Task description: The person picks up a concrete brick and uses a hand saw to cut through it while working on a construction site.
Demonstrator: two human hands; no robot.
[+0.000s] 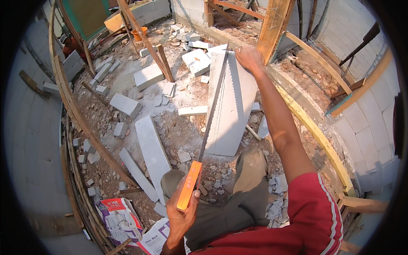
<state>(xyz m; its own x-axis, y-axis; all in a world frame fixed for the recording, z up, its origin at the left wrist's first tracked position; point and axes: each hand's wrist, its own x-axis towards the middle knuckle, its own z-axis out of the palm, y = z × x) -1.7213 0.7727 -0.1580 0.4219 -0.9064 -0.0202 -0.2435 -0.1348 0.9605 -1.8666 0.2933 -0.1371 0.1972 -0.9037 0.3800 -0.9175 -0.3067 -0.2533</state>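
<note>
2 crumpled paper sacks lie on the rubble at 7 o'clock: a white, red and grey sack (119, 219), and just beside it a white sack (155, 238) with purple print.

Scattered rubble (170, 91), orange bucket (139, 33), printed sacks (121, 219), curved timber (76, 112).

Person, seen from own head cam, looking down. Upper body: red short-sleeve shirt (316, 216), plain knit; sleeve w/ thin white stripes running lengthwise down outer side, approx 2–3 lines, ending at hem above elbow. Red fabric also shows across lower edge at chest. Lower body: olive-grey trousers (238, 199), loose, creased at knees, dusty w/ pale powder. Forearms bare from sleeve down. Left hand (182, 212) bare: no glove, no watch or ring visible. Right hand (248, 58) bare, likewise no glove or wristwear. Feet not in view.
</note>
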